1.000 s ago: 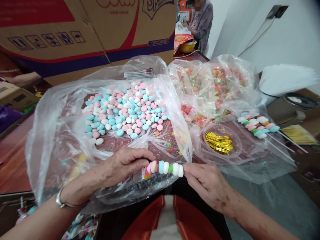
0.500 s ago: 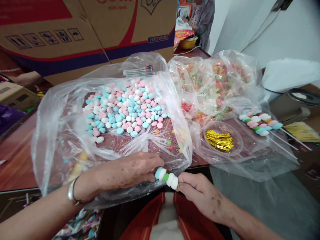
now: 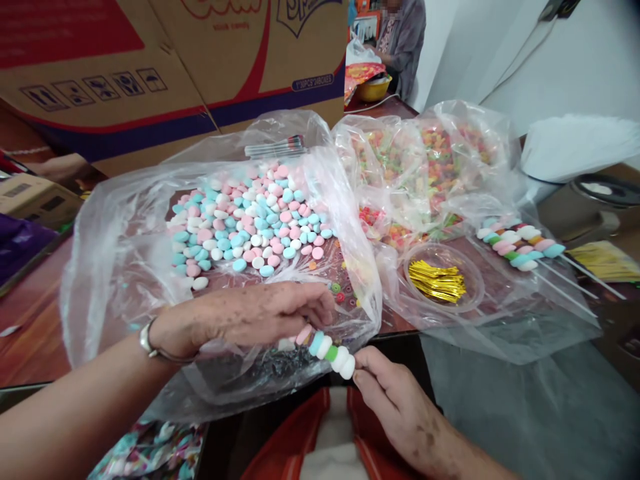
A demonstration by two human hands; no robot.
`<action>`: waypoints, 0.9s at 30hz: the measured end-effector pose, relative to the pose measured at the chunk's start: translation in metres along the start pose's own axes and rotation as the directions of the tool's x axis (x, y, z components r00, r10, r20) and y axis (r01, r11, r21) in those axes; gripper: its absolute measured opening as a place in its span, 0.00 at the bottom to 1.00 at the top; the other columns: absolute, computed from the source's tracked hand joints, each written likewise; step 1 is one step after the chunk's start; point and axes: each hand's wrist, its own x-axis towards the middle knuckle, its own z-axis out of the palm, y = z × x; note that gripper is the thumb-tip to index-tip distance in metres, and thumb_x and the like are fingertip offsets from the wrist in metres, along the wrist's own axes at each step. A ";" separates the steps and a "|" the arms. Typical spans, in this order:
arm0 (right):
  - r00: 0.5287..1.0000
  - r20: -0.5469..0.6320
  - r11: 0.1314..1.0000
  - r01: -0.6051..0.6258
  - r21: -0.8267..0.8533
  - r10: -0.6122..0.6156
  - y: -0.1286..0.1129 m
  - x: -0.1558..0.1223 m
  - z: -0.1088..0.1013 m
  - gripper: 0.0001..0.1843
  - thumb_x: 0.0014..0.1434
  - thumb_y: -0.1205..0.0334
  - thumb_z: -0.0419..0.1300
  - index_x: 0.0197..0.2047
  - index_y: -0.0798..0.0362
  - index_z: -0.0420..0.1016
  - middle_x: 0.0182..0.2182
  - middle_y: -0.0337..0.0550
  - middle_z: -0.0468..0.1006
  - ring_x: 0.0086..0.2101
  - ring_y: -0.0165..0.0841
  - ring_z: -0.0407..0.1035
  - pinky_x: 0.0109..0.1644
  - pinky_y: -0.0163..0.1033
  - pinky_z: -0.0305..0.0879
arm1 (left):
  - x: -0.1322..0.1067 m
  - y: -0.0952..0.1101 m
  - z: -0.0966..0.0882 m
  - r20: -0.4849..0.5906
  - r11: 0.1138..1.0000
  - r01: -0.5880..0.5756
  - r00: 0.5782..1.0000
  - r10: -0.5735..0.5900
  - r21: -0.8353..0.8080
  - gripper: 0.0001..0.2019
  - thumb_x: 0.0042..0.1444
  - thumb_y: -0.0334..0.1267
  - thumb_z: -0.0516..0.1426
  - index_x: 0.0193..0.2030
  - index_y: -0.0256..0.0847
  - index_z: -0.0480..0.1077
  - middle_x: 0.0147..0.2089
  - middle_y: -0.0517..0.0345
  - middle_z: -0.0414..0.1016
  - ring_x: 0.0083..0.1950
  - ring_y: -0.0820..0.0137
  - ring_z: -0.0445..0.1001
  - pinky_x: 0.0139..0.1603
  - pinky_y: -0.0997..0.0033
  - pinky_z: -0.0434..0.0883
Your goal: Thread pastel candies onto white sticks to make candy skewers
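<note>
A candy skewer (image 3: 327, 350) of white, blue, green and pink pieces hangs tilted at the near edge of the table. My right hand (image 3: 397, 403) pinches its lower right end just below the last white piece. My left hand (image 3: 250, 317) hovers over its upper left end, fingers curled, thumb and fingertips close above the pink piece. Under both hands lies a big clear plastic bag (image 3: 110, 267) spread open, with a heap of loose pink, blue and white candies (image 3: 245, 223) in its middle.
Finished skewers (image 3: 520, 248) lie on plastic at the right. A clear bowl holds gold twist ties (image 3: 437, 281). Bags of coloured ring candies (image 3: 425, 173) sit behind it. A large cardboard box (image 3: 165, 67) stands at the back. Another person (image 3: 400, 40) works far off.
The skewer dipped lower and tilted, its right end down. My left hand slid right along it, then lifted off its upper end; my right hand dropped toward my lap.
</note>
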 end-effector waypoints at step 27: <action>0.987 -0.147 0.915 -0.116 -0.386 0.063 -0.003 0.003 -0.006 0.15 0.65 0.57 0.39 0.37 0.50 0.64 0.22 0.37 0.65 0.22 0.32 0.58 0.28 0.35 0.50 | -0.019 -0.020 0.040 -0.753 0.958 0.287 0.626 -0.201 -0.018 0.06 0.59 0.40 0.56 0.36 0.42 0.72 0.29 0.61 0.74 0.29 0.69 0.72 0.31 0.72 0.68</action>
